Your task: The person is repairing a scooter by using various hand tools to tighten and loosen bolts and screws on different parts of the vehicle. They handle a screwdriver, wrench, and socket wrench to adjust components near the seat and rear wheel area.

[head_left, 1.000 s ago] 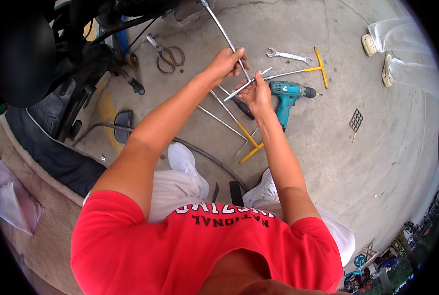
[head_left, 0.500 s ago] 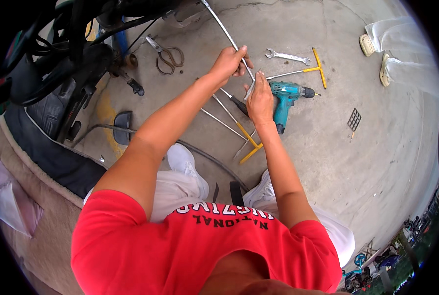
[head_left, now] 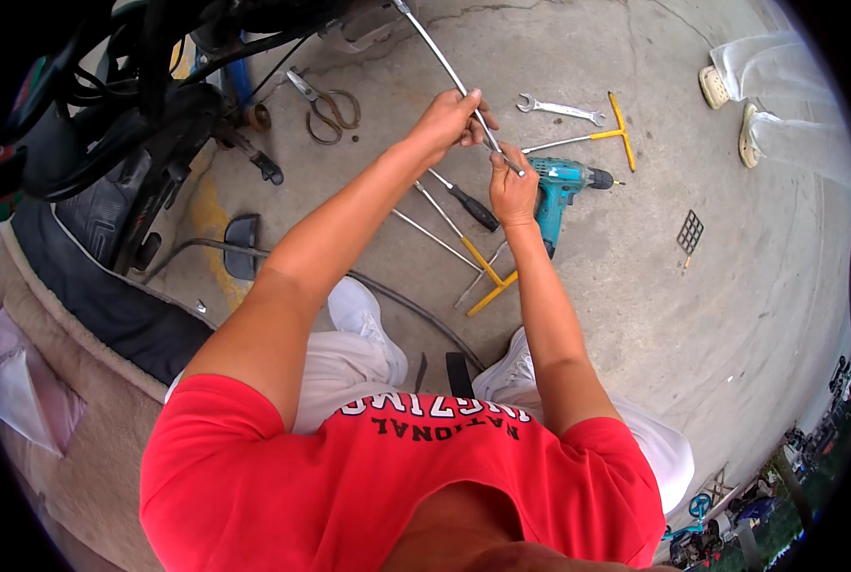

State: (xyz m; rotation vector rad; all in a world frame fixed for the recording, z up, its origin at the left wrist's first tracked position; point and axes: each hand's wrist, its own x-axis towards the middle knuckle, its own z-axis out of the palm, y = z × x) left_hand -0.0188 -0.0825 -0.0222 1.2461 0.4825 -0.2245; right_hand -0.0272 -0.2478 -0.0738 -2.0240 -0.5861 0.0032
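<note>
A long, thin silver metal rod slants from the dark machine at the top down toward me. My left hand is closed round its lower part. My right hand grips close to the rod's near end with curled fingers, its thumb up beside the tip. Just right of that hand, a teal cordless drill lies on the concrete, partly behind it. A black-handled screwdriver and a yellow T-handle wrench lie below my hands. Farther right are another yellow T-handle wrench and an open-end wrench.
Large scissors lie at the left beside the dark machine. A black cable crosses the floor near my shoes. A small black grid piece lies at right. Another person's feet stand at the upper right.
My right hand has moved slightly right and down; its straighter fingers have curled in near the rod's end. The rod's near tip now shows. My left hand stays on the rod.
</note>
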